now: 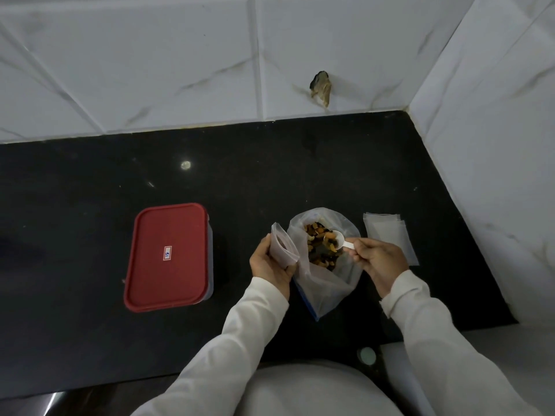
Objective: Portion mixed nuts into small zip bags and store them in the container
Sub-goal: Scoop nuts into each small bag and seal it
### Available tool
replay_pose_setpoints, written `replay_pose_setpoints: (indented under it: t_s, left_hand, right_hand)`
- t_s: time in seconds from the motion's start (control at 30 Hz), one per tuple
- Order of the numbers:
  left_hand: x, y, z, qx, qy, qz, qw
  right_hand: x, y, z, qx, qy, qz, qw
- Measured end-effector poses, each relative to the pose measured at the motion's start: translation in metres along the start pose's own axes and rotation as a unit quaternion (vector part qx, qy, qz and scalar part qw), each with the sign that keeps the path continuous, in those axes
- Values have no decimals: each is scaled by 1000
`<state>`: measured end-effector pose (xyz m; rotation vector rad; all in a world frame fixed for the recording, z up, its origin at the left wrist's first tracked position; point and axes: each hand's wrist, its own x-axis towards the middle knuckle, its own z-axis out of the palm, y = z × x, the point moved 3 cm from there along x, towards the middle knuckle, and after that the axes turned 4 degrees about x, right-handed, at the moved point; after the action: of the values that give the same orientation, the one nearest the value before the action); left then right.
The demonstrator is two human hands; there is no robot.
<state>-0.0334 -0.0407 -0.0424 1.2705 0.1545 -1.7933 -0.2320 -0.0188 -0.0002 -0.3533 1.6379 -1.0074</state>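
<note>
The work surface is a black desk (90, 181) set into a corner of white marble-pattern wall tiles (150, 70). The container (169, 256) stands on the left half of the desk, about midway between the back and front edges, with its red lid (156, 229) fitted. A white sticker (167, 253) with a red border sits at the lid centre; its two printed characters lie sideways and are too small to read with certainty. The large bag (327, 283) of mixed nuts (316, 247) lies on the right half of the desk, near the front edge, with its mouth open and a blue strip along its near side. No brand or printing shows on it. The left grip (270, 265) is clamped on one small zip bag (283, 247), holding it upright with its mouth open, just beside the left side of the large bag. The right grip (378, 259) pinches the handle of a white scoop (338, 238); the scoop bowl carries nuts and sits over the open mouth of the large bag. A stack of empty small bags (390, 235) lies flat toward the right edge of the desk, just beside the right grip. Both forearms wear white sleeves (420, 319).
</note>
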Motion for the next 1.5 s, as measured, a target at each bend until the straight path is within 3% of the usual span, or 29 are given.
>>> replay_pose_setpoints:
  t_s: [0.2,0.47,0.6,1.17,1.3,1.5]
  left_hand:
    - [-6,1,0,2,-17,-12,1000]
    - [-11,2,5,8,-19,-25,999]
    - [-13,1,6,9,-29,-33,999]
    - [-20,3,8,-10,-44,-58,997]
    - [-19,3,8,17,-25,-49,998]
    - [-21,3,11,41,-20,-43,998]
  right_hand:
    - [-14,-14,-4,54,11,16,998]
    - [-60,-47,33,79,-95,-42,991]
    - [-66,-38,54,45,-122,-49,990]
    - [-58,-35,54,-112,-97,-134,980]
    - [-62,-40,57,-187,-95,-204,956]
    - [-73,-45,66,-282,-108,-339,891]
